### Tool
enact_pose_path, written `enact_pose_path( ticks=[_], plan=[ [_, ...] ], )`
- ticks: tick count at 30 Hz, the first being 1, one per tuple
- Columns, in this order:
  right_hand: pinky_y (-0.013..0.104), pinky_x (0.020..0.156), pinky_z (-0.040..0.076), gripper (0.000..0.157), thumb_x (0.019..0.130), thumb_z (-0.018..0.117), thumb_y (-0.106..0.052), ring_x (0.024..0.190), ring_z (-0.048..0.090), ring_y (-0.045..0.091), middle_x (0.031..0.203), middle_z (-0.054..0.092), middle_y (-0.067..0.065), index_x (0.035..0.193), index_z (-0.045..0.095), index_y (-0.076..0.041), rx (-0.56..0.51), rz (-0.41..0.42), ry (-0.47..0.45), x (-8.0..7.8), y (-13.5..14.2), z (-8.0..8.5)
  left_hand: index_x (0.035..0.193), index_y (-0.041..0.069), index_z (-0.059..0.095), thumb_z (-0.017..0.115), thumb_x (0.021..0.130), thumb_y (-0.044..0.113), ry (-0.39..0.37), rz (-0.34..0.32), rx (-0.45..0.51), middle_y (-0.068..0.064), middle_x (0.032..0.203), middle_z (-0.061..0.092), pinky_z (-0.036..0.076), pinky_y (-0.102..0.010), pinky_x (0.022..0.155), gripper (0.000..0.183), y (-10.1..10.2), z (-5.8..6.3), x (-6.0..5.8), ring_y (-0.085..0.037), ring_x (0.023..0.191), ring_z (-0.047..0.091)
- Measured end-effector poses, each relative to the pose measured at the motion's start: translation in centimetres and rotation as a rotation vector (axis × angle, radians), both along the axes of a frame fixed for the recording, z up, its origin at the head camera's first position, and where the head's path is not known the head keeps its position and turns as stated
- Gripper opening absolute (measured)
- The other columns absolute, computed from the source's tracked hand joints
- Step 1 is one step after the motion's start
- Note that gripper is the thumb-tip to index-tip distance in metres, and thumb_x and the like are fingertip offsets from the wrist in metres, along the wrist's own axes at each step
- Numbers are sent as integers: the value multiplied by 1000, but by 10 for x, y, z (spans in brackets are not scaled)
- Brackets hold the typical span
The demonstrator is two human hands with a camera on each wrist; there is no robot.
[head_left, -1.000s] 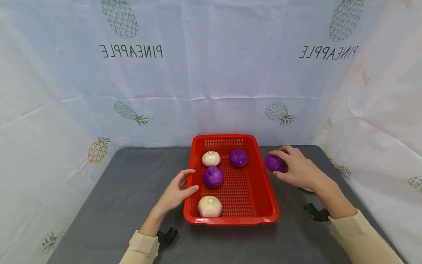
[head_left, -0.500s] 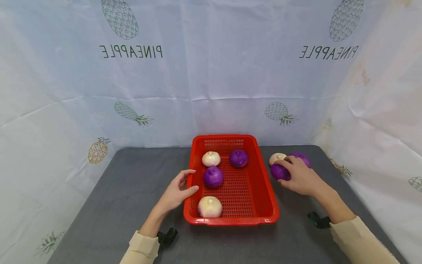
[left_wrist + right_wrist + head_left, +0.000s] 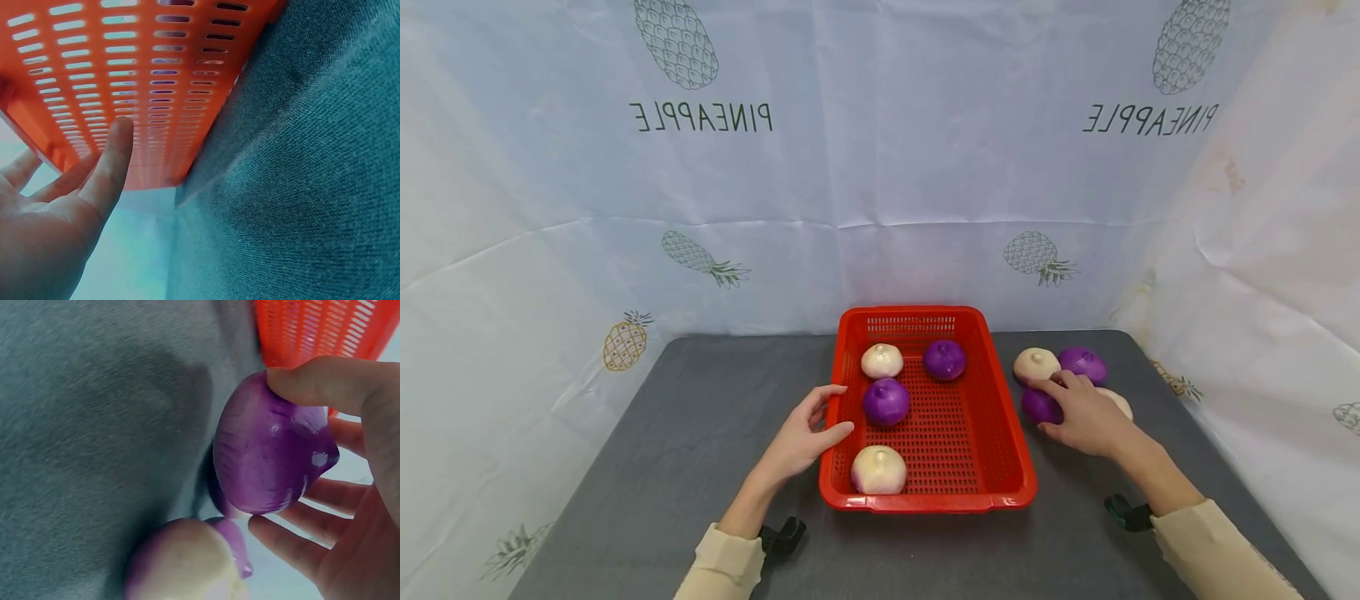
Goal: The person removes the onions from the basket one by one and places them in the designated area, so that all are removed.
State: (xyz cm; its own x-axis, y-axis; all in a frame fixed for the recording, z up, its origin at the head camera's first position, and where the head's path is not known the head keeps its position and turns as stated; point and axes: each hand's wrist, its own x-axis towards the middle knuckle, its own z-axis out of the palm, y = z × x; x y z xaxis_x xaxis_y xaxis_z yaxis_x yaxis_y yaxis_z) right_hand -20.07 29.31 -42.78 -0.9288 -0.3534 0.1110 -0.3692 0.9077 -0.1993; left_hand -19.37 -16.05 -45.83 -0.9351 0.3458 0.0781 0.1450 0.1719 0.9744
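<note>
My right hand holds a glossy purple onion with a pointed tip, thumb on one side and fingers on the other. It is low over the table, right of the red basket; whether it touches the cloth I cannot tell. Close around it lie a cream turnip-like vegetable, another purple onion and a second cream one, partly covered by the hand. My left hand rests at the basket's left rim, fingers loosely extended; in the left wrist view, one finger lies along the slotted outer wall.
Inside the basket are two cream vegetables and two purple onions, mostly along its left side. A dark grey cloth covers the table. White pineapple-print sheeting hangs behind and at both sides.
My right hand has moved right and down toward the table with the purple onion, uncovering the vegetables beside it. The left hand and basket stay in place.
</note>
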Motion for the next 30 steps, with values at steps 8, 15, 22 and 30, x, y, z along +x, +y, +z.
enact_pose_path(
  ticks=[8,15,22,30],
  plan=[
    [70,87,50,68,78,86,-26,114,53,51,131,54,29,138,60,-6,16,-3,-27,-2,3,-6,146,5,45,73,94,16,3,-1,-4,-24,143,48,59,-42,89,60,0,-1,-1,-46,127,51],
    [67,87,51,64,77,86,-25,110,54,47,128,56,27,133,62,-4,18,7,-1,-5,7,-11,146,4,44,73,94,16,-2,-3,-1,-23,143,48,59,-43,88,61,0,0,-1,-46,126,52],
    [68,88,51,64,78,86,-26,111,54,48,129,56,28,133,63,-3,30,3,1,-8,10,-15,146,5,45,73,94,17,12,1,-11,-24,143,49,59,-41,88,60,0,-1,0,-46,125,52],
    [70,90,48,69,80,84,-30,115,52,51,130,54,29,138,59,-3,22,-7,-7,-8,12,-15,146,4,44,73,94,17,6,2,-13,-22,143,49,59,-42,89,61,0,0,0,-45,126,52]
  ],
)
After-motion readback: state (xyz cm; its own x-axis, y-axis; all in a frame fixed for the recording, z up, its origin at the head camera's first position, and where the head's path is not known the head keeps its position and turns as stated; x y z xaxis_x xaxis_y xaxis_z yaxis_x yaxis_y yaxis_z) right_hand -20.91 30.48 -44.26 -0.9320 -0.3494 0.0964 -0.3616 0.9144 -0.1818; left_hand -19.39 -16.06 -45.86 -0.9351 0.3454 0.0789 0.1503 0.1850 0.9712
